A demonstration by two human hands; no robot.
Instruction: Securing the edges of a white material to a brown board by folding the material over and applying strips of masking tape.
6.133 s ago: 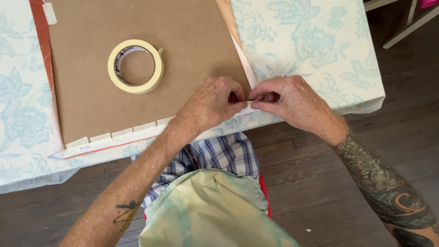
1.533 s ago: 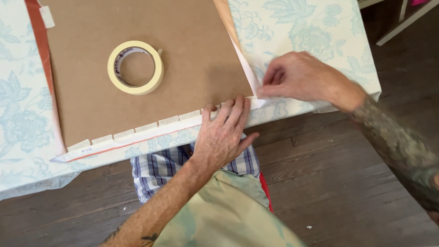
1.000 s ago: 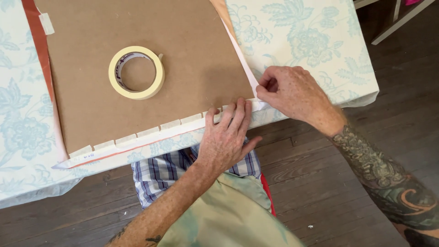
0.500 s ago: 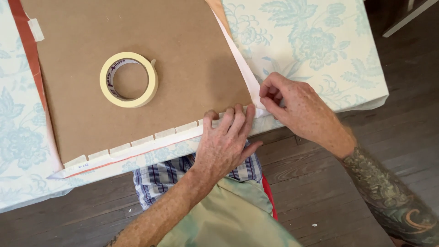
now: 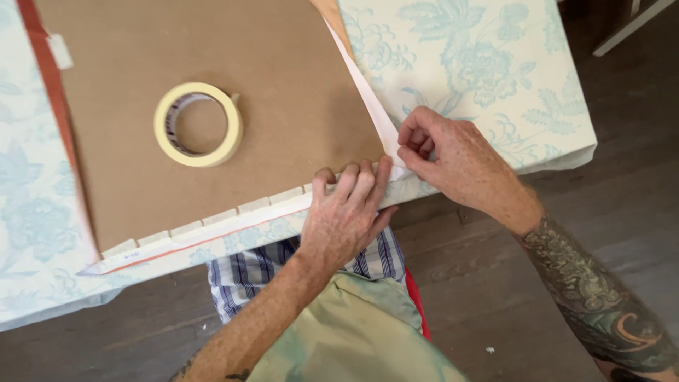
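Note:
A brown board (image 5: pixel 184 64) lies flat on a table under a pale blue floral cloth (image 5: pixel 488 64). White paper (image 5: pixel 364 99) sticks out from beneath the board along its near and right edges. Short tape pieces (image 5: pixel 212 219) hold the near paper flap to the board. My left hand (image 5: pixel 346 216) lies flat, fingers pressing the near right corner of the board. My right hand (image 5: pixel 449 159) pinches the paper flap at that same corner, thumb against forefinger. A roll of masking tape (image 5: pixel 198 124) rests on the board, left of both hands.
The table's near edge runs just below the board, with dark wooden floor (image 5: pixel 509 297) beyond it. A small tape piece (image 5: pixel 60 51) sits at the board's far left edge. My checked shirt and a light green apron (image 5: pixel 353 332) fill the bottom middle.
Earlier both hands pinched the corner together. Since then my left hand has flattened onto the board's near edge, and my right hand has come back to pinch the paper at the corner.

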